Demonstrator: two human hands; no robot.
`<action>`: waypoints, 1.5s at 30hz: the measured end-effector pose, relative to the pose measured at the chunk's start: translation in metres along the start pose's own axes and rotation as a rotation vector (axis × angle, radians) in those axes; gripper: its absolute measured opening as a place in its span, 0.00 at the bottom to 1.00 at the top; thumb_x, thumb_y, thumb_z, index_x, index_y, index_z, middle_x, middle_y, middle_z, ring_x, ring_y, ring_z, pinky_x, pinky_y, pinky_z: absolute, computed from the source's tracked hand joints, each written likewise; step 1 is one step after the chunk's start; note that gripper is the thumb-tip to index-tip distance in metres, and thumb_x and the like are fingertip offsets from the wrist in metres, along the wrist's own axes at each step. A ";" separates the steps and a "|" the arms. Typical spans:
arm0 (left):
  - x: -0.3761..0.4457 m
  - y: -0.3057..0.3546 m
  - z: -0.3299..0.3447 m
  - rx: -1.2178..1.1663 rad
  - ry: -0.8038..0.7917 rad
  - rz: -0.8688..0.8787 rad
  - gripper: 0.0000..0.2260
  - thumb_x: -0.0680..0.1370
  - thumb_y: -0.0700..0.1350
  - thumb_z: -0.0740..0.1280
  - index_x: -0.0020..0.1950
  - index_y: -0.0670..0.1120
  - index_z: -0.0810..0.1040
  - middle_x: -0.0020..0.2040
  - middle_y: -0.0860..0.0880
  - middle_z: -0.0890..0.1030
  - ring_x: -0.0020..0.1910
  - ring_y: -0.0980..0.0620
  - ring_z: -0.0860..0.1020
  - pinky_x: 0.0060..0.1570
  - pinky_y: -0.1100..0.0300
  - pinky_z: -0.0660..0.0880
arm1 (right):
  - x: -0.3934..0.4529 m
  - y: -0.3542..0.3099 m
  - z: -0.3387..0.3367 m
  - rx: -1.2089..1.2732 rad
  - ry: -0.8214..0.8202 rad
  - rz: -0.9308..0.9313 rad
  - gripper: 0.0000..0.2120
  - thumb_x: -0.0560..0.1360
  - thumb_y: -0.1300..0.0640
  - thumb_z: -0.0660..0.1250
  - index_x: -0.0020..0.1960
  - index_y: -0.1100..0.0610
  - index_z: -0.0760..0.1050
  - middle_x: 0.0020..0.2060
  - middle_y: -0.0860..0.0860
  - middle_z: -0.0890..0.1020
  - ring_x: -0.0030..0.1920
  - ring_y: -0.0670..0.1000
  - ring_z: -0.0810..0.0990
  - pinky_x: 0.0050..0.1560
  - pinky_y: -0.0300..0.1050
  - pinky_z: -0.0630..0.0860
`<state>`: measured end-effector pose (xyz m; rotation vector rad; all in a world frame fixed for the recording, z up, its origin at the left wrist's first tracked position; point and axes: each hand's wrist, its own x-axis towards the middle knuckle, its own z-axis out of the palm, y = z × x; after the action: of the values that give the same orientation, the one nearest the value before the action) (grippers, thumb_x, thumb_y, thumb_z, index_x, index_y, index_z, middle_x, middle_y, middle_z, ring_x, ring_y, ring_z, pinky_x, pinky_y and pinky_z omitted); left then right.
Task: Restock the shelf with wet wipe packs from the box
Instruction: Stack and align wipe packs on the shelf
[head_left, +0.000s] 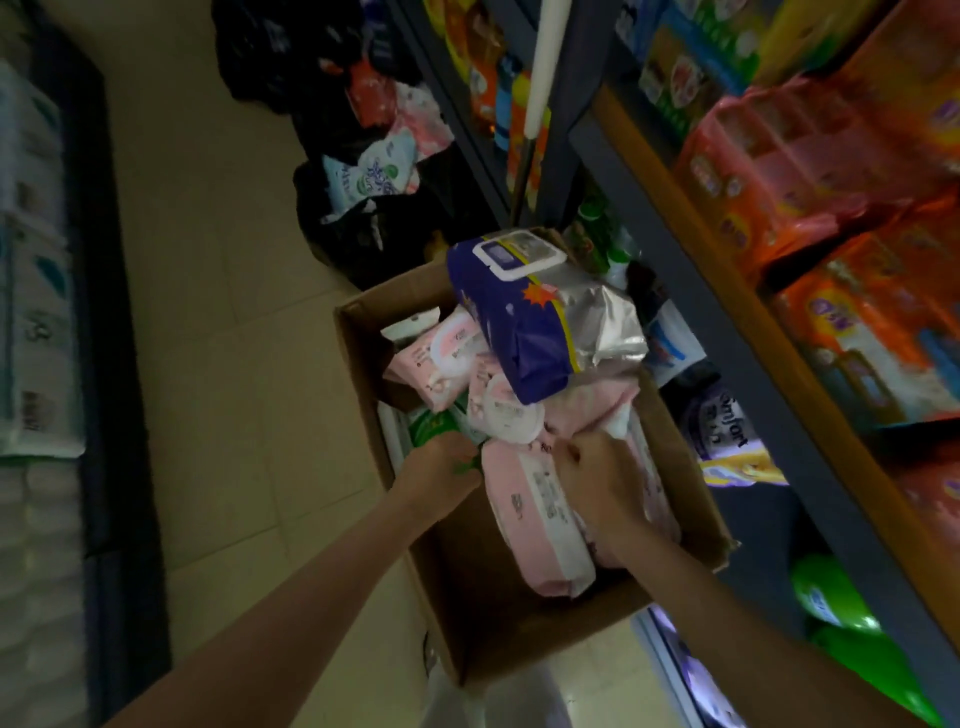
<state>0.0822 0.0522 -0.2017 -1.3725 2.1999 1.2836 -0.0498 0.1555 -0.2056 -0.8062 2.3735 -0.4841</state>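
Both hands are in the box (519, 613), centre of frame. Left hand (441, 465) has fingers curled down among the packs at a green pack (431, 423); what it grips is hidden. Right hand (597, 475) is curled, pinching a pink pack (535, 514). Above them a blue pack (540, 322) sits tilted on the pile, likely to slide. I'd lift the blue one off first, or take one pink pack with a full grip, then swing right to the shelf (691, 234).
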 end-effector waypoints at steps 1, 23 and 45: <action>-0.003 -0.001 -0.006 -0.007 -0.042 -0.007 0.11 0.77 0.40 0.64 0.58 0.38 0.76 0.59 0.42 0.78 0.58 0.46 0.76 0.54 0.60 0.71 | -0.004 -0.007 -0.011 0.031 0.018 0.019 0.18 0.77 0.56 0.60 0.29 0.56 0.66 0.26 0.49 0.69 0.30 0.50 0.70 0.28 0.40 0.61; -0.207 -0.016 -0.210 -0.079 0.762 0.117 0.53 0.54 0.61 0.74 0.73 0.52 0.53 0.65 0.55 0.65 0.64 0.54 0.66 0.65 0.57 0.66 | -0.155 -0.361 -0.180 -0.369 -0.249 -0.959 0.21 0.72 0.57 0.63 0.25 0.55 0.59 0.23 0.50 0.63 0.28 0.50 0.63 0.26 0.41 0.55; -0.755 -0.176 -0.409 1.290 1.819 -0.294 0.33 0.60 0.65 0.66 0.56 0.43 0.72 0.52 0.45 0.68 0.49 0.44 0.68 0.47 0.53 0.62 | -0.528 -0.653 -0.061 -0.061 0.669 -2.105 0.57 0.55 0.38 0.76 0.73 0.62 0.54 0.69 0.59 0.67 0.69 0.57 0.58 0.72 0.55 0.54</action>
<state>0.7169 0.1564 0.3937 -1.9894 2.1303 -2.0216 0.5372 0.0137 0.3812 -3.2661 0.8656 -1.4897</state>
